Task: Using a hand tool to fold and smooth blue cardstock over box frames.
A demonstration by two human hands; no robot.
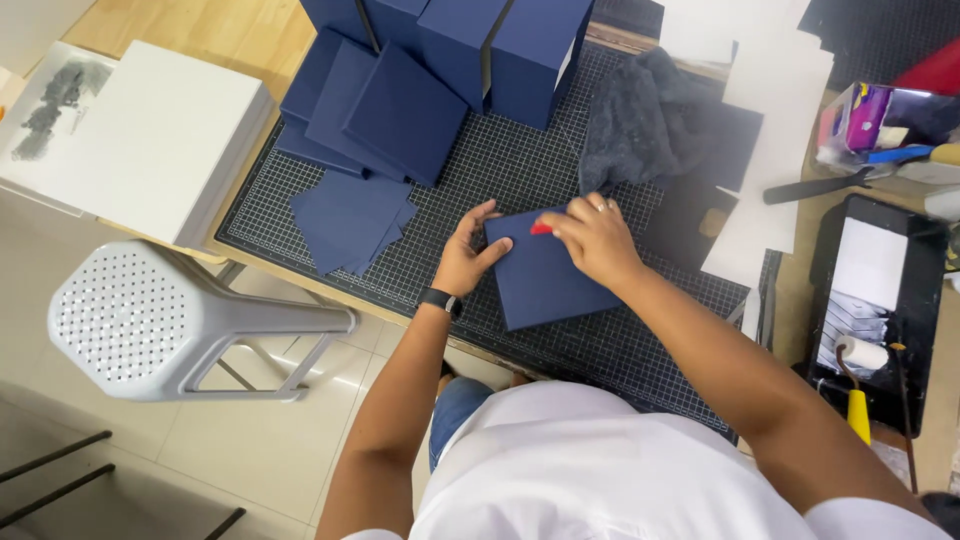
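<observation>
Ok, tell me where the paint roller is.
The roller lies in the black tray at the table's right edge, right of the right hand.

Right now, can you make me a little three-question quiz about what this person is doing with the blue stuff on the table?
1. True or false: the left hand rests on the edge of the blue board.
2. What colour is the small tool that the right hand presses on the blue board?
A) red B) green C) yellow
3. What lies under the blue board?

Key:
1. True. The left hand holds the board's left edge.
2. A) red.
3. The black cutting mat with its white grid; a stack of blue boxes stands at its far side and a grey cloth lies near them.
</observation>
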